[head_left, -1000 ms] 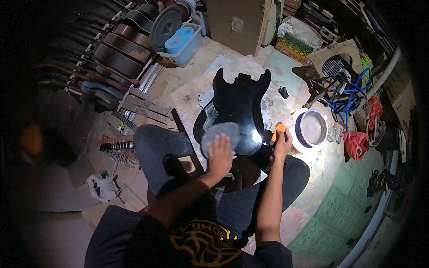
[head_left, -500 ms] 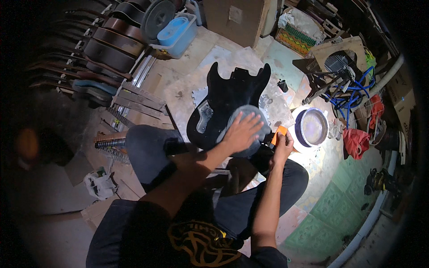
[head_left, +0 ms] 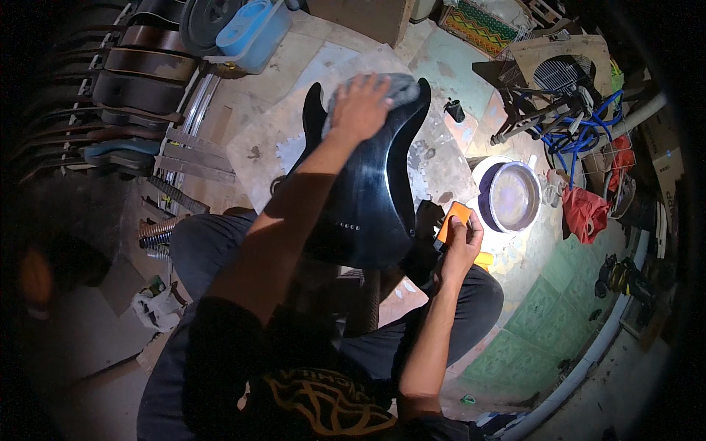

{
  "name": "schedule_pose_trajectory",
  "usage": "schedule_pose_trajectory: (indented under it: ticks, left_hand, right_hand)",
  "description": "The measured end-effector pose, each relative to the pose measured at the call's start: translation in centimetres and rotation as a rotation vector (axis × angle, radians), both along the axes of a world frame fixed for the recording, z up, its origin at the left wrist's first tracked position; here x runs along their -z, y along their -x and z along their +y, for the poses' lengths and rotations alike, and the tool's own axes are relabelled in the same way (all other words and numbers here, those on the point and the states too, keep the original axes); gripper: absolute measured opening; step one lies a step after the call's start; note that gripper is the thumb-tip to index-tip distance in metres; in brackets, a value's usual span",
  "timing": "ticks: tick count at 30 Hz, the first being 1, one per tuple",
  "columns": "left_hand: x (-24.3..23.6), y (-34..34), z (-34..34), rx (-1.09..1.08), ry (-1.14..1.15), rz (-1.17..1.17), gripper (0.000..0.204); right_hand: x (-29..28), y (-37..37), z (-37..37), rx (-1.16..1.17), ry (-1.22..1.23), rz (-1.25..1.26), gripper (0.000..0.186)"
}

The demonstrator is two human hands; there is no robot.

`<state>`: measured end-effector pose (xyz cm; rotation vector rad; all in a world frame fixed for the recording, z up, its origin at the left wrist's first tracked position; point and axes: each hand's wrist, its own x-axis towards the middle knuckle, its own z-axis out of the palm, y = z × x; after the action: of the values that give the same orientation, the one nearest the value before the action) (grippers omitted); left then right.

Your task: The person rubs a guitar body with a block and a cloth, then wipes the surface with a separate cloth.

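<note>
A black electric guitar body (head_left: 360, 198) lies in front of me, its two horns pointing away and a row of small holes near its close end. My left hand (head_left: 360, 110) is spread flat on a grey cloth (head_left: 403, 90), pressing it against the far end between the horns. Part of the body's left side is hidden by my left forearm. To the right of the body, my right hand (head_left: 465, 239) is closed round an orange block (head_left: 457, 214) with a dark lower part. A yellow piece (head_left: 483, 259) shows beside that wrist.
A round basin (head_left: 513, 197) stands right of my right hand. Past it are a red bag (head_left: 585, 213) and a coiled blue hose (head_left: 577, 140). Several guitar bodies (head_left: 143, 77) are racked at the far left, beside a blue plastic tub (head_left: 257, 44). A small black cup (head_left: 454, 110) sits on the floor.
My left hand has slid the cloth from the near right part of the guitar body to its far end. My right hand keeps the orange block. The view has shifted slightly.
</note>
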<state>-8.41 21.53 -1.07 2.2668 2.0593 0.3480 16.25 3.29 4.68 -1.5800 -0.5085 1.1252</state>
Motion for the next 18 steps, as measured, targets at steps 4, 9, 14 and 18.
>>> schedule_pose_trajectory:
  ticks: [4, 9, 14, 18]
  left_hand:
    - [1.2, 4.8, -0.4, -0.121, -0.017, -0.068, 0.053]
    - [0.6, 5.9, -4.3, -0.051, -0.087, -0.092, 0.051]
    - [-0.6, 6.0, -9.5, 0.043, -0.193, -0.079, 0.047]
    - [-0.8, 5.0, -13.4, 0.065, -0.161, -0.158, 0.048]
  right_hand:
    - [-1.3, 0.6, 0.3, -0.004, 0.004, 0.046, 0.048]
    - [-1.1, 0.4, 0.1, -0.001, 0.015, -0.001, 0.047]
    - [-0.6, 1.0, -0.1, -0.028, -0.015, -0.009, 0.048]
    - [1.0, 0.7, -0.3, -0.035, -0.070, -0.017, 0.049]
